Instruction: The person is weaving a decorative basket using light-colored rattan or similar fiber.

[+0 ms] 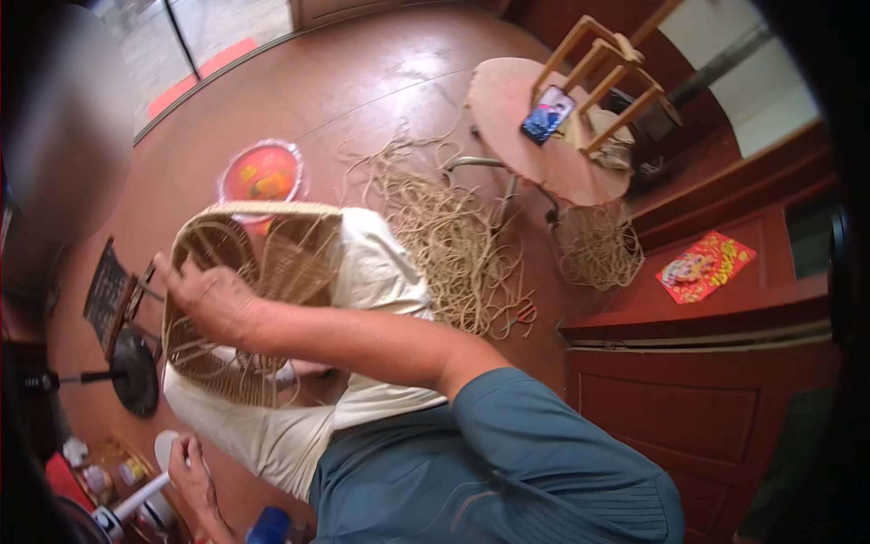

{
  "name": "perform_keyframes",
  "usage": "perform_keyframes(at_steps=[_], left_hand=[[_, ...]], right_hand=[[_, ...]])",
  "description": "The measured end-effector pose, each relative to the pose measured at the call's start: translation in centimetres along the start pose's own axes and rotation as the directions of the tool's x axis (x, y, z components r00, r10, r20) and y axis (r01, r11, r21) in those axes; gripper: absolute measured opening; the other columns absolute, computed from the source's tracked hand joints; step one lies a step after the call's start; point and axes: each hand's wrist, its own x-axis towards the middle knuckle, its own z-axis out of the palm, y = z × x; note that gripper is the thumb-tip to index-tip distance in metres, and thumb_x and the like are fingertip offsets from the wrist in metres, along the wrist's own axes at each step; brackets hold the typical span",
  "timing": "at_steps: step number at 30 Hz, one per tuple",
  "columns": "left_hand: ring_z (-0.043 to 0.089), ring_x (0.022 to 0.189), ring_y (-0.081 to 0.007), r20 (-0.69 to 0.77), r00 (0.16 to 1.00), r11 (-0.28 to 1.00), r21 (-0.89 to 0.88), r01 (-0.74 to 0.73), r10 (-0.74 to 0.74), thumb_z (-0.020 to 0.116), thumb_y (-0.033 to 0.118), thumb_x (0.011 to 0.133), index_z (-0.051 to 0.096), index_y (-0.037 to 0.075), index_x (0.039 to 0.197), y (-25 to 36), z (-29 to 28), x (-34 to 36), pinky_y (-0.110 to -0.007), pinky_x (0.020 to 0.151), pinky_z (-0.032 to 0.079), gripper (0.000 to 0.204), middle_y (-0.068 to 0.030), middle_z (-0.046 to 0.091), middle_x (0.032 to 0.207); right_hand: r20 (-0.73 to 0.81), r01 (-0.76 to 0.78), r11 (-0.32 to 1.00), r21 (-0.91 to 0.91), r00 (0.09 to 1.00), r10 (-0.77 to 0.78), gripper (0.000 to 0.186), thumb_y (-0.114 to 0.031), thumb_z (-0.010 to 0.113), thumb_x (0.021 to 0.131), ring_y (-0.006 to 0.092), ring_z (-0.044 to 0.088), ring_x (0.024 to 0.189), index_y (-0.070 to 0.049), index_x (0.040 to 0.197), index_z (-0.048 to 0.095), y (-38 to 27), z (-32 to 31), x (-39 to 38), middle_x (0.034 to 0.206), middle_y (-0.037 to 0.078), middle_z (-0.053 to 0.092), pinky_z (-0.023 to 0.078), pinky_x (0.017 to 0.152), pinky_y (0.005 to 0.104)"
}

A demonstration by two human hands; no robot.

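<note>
A half-woven wicker basket [299, 267] lies tilted across my lap, its open mouth facing up and loose strands showing at its lower left. My right arm reaches across my body, and my right hand [213, 295] is over the basket's left side. Its fingers are stretched apart near the rim; no strand shows clearly between them. Lower down, my left hand [188, 471] has curled fingers beside a white rod [145, 497] and a pale disc [166, 449]. What those fingers hold, if anything, I cannot make out. Pale cloth [376, 263] covers my legs under the basket.
A heap of tan cord [444, 240] spreads over the floor right of the basket, with scissors [521, 315] at its edge. Beyond the basket stands a red basin [263, 172]. A round table [507, 109] bears a phone [548, 115] and an upturned wooden stool [589, 63].
</note>
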Motion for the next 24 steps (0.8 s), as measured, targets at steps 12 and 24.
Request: perform_keyframes(at_steps=[12,24], left_hand=[[0.07,0.093,-0.0319,-0.261,0.846,0.86,-0.095,-0.502,0.465,0.071,0.003,0.097,0.074,0.002,0.107,17.1,5.9,6.4,-0.04,0.085,0.056,0.01,-0.0136,0.072,0.1],[0.069,0.102,-0.0319,-0.32,0.726,0.786,0.116,-0.607,0.608,0.073,0.001,0.094,0.07,0.006,0.11,19.2,11.9,12.7,-0.045,0.089,0.057,0.017,-0.0111,0.071,0.104]], right_hand=[[0.226,-0.392,0.467,0.793,0.9,0.372,0.034,-0.018,0.062,0.11,0.0043,0.055,0.071,-0.004,0.141,0.061,2.7,-6.2,-3.5,0.083,-0.003,0.062,0.046,0.061,0.023],[0.2,-0.402,0.589,0.701,0.903,0.379,0.027,-0.016,0.062,0.112,0.005,0.057,0.075,-0.002,0.135,0.063,7.4,-9.9,-3.6,0.082,-0.002,0.066,0.048,0.068,0.0229]])
